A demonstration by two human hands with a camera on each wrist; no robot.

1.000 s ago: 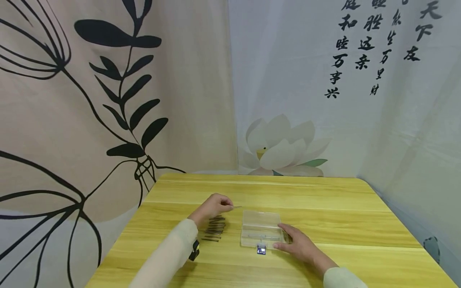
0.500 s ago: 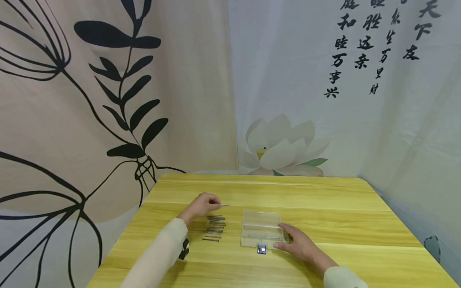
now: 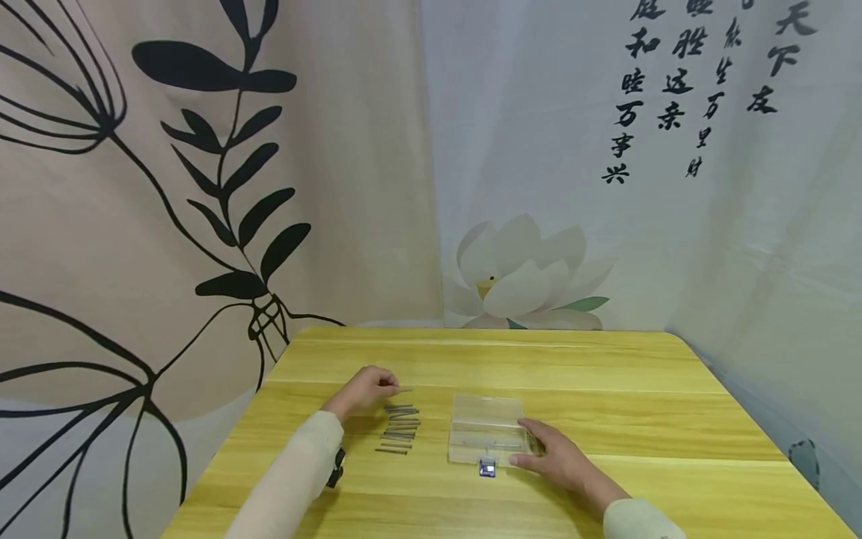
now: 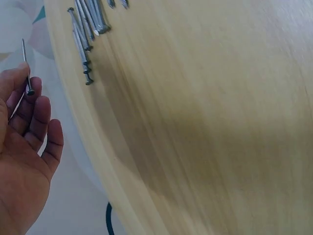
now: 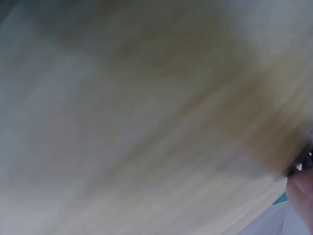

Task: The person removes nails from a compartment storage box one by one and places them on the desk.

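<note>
Between thumb and fingertips, my left hand point(image 3: 367, 389) pinches a single nail point(image 4: 26, 68), its flat head toward the palm in the left wrist view. Just in front of that hand on the table lies a row of several grey nails point(image 3: 401, 424), set roughly side by side. A clear plastic box point(image 3: 488, 408) lies with its lid open to the right of the row. My right hand point(image 3: 557, 457) grips the right side of this box, thumb at the near corner. What lies inside the box is too faint to tell. The right wrist view is mostly blurred.
A small blue-and-white label or clasp point(image 3: 488, 468) sits at the box's near edge. The yellow wooden table point(image 3: 606, 389) ends at a printed curtain point(image 3: 364, 187) behind and to the sides.
My left hand has moved left, away from the box, to the far end of the nail row, still pinching the nail. The right hand has stayed on the box.
</note>
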